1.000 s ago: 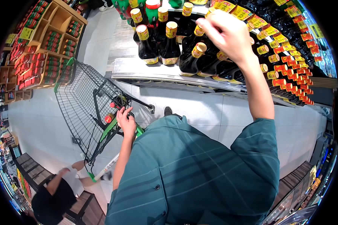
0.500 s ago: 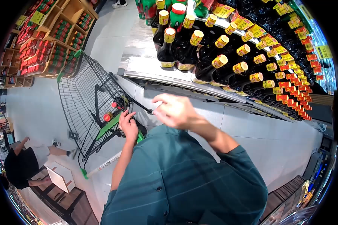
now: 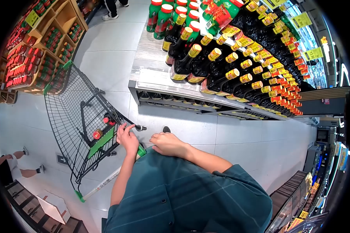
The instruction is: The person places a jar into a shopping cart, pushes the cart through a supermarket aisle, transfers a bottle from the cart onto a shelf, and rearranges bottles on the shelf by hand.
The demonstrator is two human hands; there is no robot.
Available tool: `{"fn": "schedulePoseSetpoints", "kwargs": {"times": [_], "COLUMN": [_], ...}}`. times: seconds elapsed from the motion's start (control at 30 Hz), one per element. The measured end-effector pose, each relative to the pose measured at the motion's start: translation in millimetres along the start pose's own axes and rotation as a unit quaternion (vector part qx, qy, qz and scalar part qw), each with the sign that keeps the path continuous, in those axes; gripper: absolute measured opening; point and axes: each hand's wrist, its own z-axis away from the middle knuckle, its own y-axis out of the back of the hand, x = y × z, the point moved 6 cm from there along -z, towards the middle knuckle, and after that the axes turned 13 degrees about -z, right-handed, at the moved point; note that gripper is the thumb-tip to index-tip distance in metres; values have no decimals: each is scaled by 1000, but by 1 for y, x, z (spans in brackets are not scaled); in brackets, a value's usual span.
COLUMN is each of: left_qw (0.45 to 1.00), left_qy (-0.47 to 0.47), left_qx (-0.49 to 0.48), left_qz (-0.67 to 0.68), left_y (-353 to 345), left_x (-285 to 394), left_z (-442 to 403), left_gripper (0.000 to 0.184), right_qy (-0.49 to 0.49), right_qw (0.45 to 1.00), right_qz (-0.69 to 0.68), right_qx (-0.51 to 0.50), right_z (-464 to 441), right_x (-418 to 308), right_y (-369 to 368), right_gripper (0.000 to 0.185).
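My left hand (image 3: 127, 139) is at the near side of a wire shopping cart (image 3: 68, 116), its fingers stretched out over the cart's edge and no object visible in them. A green handle end (image 3: 141, 152) shows just beyond its wrist. Close to my body, my right hand (image 3: 169, 144) hangs over the floor with loosely bent fingers; I see nothing in it, though its palm side is hidden. Inside the cart lie two red-capped bottles (image 3: 97, 134), next to a green flap (image 3: 102, 147).
Dark bottles with yellow caps (image 3: 195, 50) stand in rows on a display shelf (image 3: 159, 87) ahead and to the right. Red-lidded jars (image 3: 25, 66) fill wooden racks at the left. Another person's legs (image 3: 27, 165) show at left, and a person's shoe (image 3: 110, 17) at the top.
My right hand has come down from its raised position toward my waist. The cart now appears farther left, and the display shelf shows more of its front. The person at left is nearer the view's edge.
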Motion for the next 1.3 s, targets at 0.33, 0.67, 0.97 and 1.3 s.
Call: {"fn": "schedulePoseSetpoints", "kwargs": {"times": [0.33,0.67,0.97,1.3], "left_qw": [999,1000,999,999], "left_qy": [-43,-27,-23,-34], "left_qx": [23,-12,-25,-25], "left_qz": [-14,-3,-8,-22], "left_y": [24,44,45,24], "left_x": [-3,-41,-59,-76], "left_z": [-23,-50,-71,-92], "left_gripper": [33,29,24,29], "right_qy": [-85,-168,-96,-143], "right_qw": [994,982,980,937], "right_qz": [-4,-84,-21,270], "right_qx": [-68,35,175,171], "right_z": [-40,-42,-27,-88], "right_x": [-46,-76,-97,14], "right_y": [-22,8,199,411], "right_gripper": [29,35,31,36]}}
